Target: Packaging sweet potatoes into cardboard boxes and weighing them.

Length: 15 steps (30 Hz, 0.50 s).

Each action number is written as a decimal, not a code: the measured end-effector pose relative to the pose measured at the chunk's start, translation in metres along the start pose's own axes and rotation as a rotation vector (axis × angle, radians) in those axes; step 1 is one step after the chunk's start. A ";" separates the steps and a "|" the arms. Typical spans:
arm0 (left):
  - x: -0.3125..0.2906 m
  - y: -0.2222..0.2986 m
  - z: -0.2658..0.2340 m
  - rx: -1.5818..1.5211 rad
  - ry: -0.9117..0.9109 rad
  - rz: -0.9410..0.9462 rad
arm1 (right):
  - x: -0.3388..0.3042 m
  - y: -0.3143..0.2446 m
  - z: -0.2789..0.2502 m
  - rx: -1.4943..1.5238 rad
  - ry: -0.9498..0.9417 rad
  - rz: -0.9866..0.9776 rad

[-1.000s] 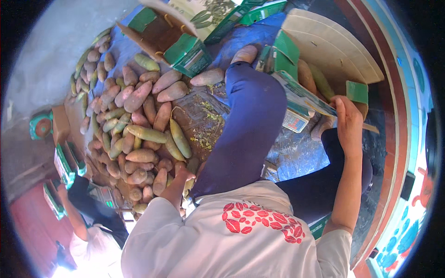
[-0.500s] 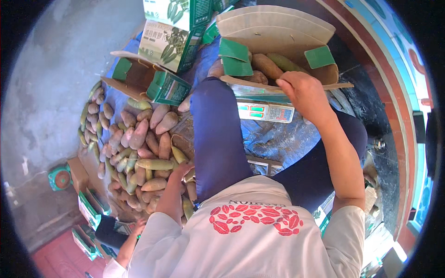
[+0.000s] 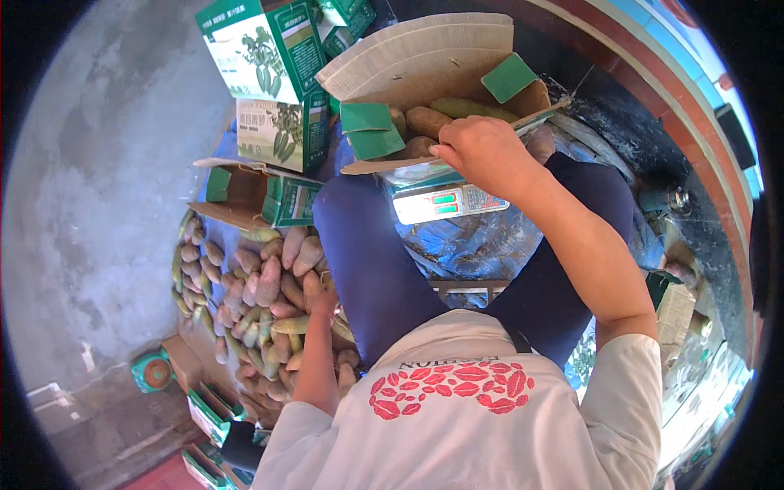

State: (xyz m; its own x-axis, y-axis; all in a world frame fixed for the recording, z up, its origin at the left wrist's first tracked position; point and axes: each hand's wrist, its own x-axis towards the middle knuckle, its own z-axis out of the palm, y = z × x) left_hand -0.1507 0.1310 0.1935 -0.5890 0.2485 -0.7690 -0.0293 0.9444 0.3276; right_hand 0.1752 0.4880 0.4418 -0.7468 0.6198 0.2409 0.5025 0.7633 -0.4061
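The right hand (image 3: 486,155) is grasping the near edge of a seemingly part-filled carton (image 3: 425,61) of long roots (image 3: 427,122), while the left hand (image 3: 318,296), grip unclear, is touching a large loose pile (image 3: 268,282) beyond its near-left corner.

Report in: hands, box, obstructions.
Right hand at open box; left hand in root pile. Roots inside box; right hand hides some.

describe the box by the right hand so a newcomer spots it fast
Start at the person's dark-trousered knees. Just beyond them, past a white scale with lit display, is an open cardboard box with green flaps. Unlike the open box to its left, it shows vegetables inside and has the right hand on its near edge.
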 end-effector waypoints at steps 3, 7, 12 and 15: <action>-0.047 0.051 -0.044 -0.286 0.333 0.377 | 0.008 -0.009 -0.009 0.000 0.035 0.000; -0.138 0.172 -0.073 -0.386 0.370 0.524 | 0.006 0.003 -0.011 -0.064 0.076 0.067; -0.195 0.257 -0.087 -0.357 0.443 0.800 | 0.004 0.019 -0.018 -0.103 0.189 0.218; -0.211 0.296 -0.084 -0.221 0.373 0.950 | 0.002 0.027 -0.024 -0.075 0.259 0.240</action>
State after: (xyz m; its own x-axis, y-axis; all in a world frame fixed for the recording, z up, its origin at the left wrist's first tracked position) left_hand -0.1030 0.3397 0.4986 -0.6575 0.7507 0.0641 0.4518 0.3247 0.8309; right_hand 0.1977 0.5143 0.4528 -0.4735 0.8013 0.3657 0.6878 0.5957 -0.4148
